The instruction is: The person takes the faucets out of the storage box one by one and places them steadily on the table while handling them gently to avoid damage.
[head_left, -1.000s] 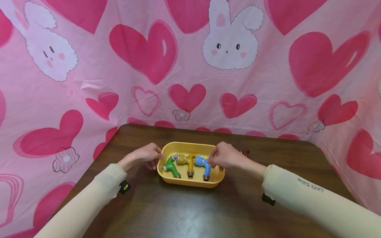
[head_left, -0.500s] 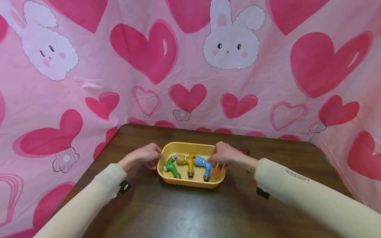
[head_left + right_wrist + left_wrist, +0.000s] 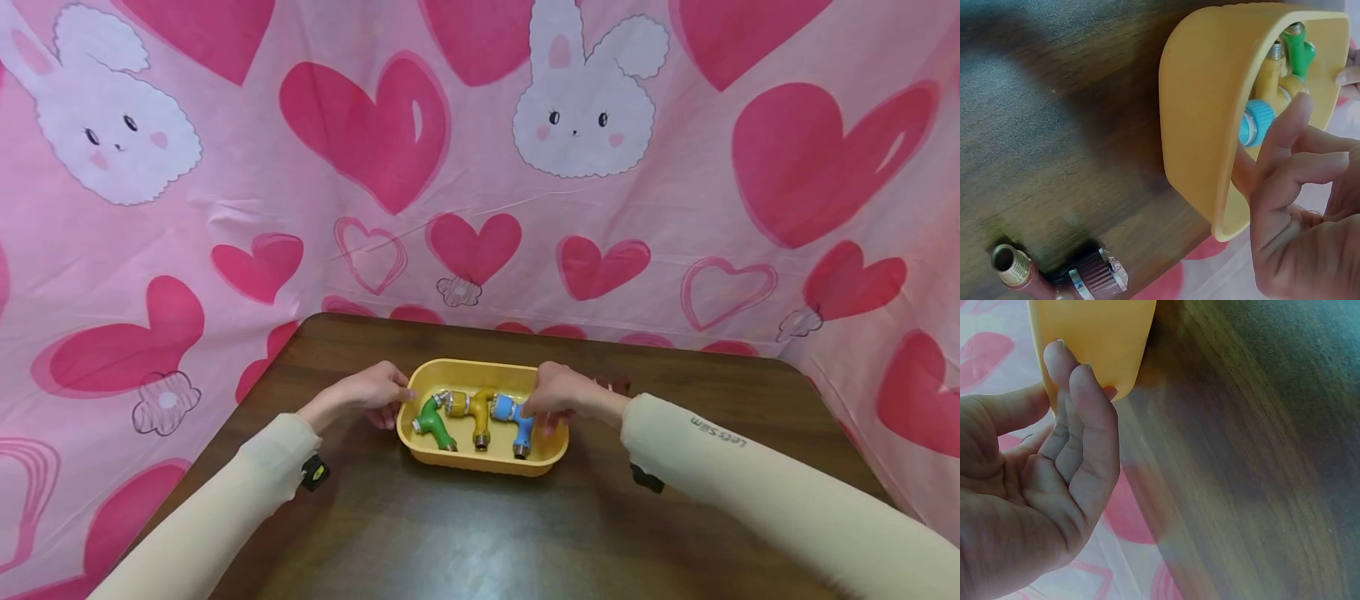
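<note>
A yellow plastic tray (image 3: 480,468) sits on the table holding a green tap (image 3: 435,422), a yellow tap (image 3: 480,421) and a blue tap (image 3: 522,433), laid side by side. My left hand (image 3: 372,394) pinches the tray's left rim, thumb inside and fingers against the outer wall. Bent over the tray's right end is my right hand (image 3: 558,392), its fingers curled close to the blue tap's body. In the right wrist view the blue handle (image 3: 1260,122) shows beside the fingers, but the rim and fingers hide whether they pinch the tap.
A dark red tap (image 3: 1035,284) lies on the brown table (image 3: 480,533) outside the tray, mostly hidden behind my right hand in the head view. Pink cloth (image 3: 480,183) printed with hearts and rabbits hangs around the table's back and sides.
My right forearm has swung left and the right hand has turned over the tray's right end. The taps and tray have hardly moved; my left hand keeps its place.
</note>
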A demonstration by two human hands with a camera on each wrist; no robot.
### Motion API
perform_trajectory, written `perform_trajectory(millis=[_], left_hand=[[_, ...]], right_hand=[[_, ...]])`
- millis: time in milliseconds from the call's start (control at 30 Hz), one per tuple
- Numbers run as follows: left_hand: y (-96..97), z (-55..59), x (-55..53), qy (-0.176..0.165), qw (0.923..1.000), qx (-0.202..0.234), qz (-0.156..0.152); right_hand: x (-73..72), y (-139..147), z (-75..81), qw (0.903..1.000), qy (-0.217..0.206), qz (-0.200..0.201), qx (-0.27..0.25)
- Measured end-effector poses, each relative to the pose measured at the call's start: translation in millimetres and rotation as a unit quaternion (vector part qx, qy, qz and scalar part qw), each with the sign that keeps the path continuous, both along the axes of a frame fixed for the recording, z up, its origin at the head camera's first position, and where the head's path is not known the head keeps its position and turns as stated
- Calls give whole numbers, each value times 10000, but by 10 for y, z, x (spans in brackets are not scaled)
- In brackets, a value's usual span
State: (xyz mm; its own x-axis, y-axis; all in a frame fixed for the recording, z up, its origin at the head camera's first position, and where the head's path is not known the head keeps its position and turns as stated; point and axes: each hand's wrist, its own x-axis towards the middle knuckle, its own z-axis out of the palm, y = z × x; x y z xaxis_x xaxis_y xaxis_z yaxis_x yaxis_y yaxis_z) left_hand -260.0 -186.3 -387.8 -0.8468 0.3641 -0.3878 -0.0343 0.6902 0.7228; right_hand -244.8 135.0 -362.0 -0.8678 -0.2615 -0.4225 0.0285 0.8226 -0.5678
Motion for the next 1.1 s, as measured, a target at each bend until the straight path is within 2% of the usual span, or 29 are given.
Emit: perform_trajectory(millis=[167,533,900,1000,1100], left_hand=[[-4,7,-2,18,10000,-39,-9],[4,9,-9,1,10000,-70,20],[16,17,-10,3,10000,-41,-29],[17,3,-13,-8,10000,-40,-28],[12,-6,-18,-20,10000,-43,-13]], right_hand=[[-29,-47,-42,9999,-117,-60,-23],[-120,-108,-73,9985,-362,-31,399],[-156,-200,-105,9946,-82,150,1025],[-190,-218,-163,9928,-54,151,1188],[-303,-217,-305,9915,-96,175,1285]])
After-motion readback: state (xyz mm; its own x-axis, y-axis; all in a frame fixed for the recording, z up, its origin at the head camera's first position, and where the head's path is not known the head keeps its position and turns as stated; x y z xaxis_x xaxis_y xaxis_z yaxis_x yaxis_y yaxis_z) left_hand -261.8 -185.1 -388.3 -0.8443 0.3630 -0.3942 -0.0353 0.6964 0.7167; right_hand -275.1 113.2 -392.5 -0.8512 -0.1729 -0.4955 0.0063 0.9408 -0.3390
